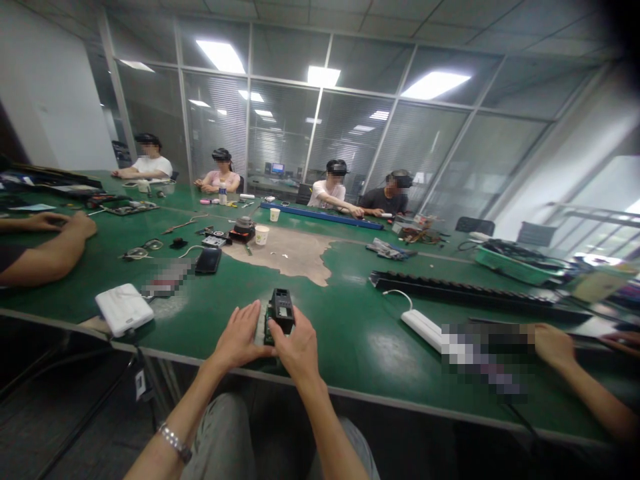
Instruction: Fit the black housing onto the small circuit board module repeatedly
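Observation:
A black box-shaped electronic module (283,312) with a green circuit board (270,331) along its left side stands at the near edge of the green table. My right hand (301,341) grips it, thumb on the near face and fingers along the right side. Against the left side of the board lies my left hand (241,339), with its fingers together and its thumb reaching across the near end. A pale strip shows between the left fingers and the board. The undersides of both hands and the module's lower part are hidden.
A white power bank (124,309) lies left, a black phone-like slab (209,261) beyond it. Paper cups (262,235) stand mid-table near a brown patch (300,257). Right are a white power strip (421,330) and a long black rail (465,291). Co-workers' arms (55,250) rest at both sides.

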`<state>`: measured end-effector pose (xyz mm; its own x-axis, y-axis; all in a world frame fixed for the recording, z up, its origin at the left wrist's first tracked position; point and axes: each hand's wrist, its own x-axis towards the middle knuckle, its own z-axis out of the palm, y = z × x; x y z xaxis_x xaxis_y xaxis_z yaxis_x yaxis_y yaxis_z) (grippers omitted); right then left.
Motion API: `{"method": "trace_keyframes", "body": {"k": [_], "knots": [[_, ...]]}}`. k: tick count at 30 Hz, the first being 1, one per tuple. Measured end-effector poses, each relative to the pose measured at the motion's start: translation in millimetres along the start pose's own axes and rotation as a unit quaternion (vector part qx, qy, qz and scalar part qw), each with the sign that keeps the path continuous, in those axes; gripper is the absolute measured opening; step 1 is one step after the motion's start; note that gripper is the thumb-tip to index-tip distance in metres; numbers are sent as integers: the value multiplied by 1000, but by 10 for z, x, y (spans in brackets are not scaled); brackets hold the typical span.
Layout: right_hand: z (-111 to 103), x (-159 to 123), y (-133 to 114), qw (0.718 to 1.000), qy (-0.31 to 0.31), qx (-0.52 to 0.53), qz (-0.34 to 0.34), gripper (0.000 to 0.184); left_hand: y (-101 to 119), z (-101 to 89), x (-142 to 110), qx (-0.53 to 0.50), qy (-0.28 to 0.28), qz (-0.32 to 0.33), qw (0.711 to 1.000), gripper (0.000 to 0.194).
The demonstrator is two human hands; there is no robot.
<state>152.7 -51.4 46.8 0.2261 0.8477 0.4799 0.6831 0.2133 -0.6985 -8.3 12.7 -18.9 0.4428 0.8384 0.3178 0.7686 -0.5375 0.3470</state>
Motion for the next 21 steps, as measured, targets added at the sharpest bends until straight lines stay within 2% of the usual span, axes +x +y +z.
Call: {"method": "trace_keyframes", "body": {"k": [7, 12, 16, 21], "knots": [[128, 44, -48, 998, -14, -59, 16, 37, -12, 18, -17, -33, 17, 1, 999, 119], [224, -52, 20, 998, -17, -63, 6, 41, 7, -8, -11, -21, -2, -1, 1000, 107], [323, -196, 188, 998, -5, -65, -3, 51, 33, -52, -2, 3, -25, -5, 1000, 94], [372, -222, 323, 997, -3, -81, 2, 70, 47, -90, 6, 18, -46, -4, 999, 91]]}}
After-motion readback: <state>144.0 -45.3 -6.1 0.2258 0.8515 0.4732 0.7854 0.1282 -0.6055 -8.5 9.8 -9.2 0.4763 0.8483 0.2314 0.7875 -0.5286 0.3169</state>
